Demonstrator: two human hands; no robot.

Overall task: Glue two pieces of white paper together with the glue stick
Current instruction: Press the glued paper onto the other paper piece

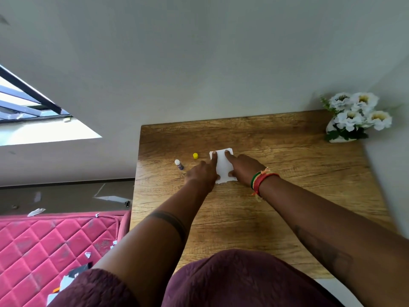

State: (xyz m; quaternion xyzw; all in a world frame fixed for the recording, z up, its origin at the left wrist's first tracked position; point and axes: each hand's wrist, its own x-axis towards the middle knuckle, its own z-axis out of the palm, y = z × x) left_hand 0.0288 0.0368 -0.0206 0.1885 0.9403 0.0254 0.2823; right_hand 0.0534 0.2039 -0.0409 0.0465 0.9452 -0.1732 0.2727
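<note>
On the wooden tabletop [287, 196], both hands press the white paper [222, 167] flat: left hand [202, 173] and right hand [242, 168] each with a straight forefinger on a far corner. At nine o'clock from the paper stands the yellow cap [195, 155], then the uncapped glue stick [179, 164]. White flowers [356, 116] sit at two o'clock.

White paper [222, 165] lies on a brown wood-grain tabletop [287, 173]; a yellow cap [195, 155] sits near it, white flowers [358, 114] have yellow centres, and the mattress [44, 240] is pink (diamond-quilted).
</note>
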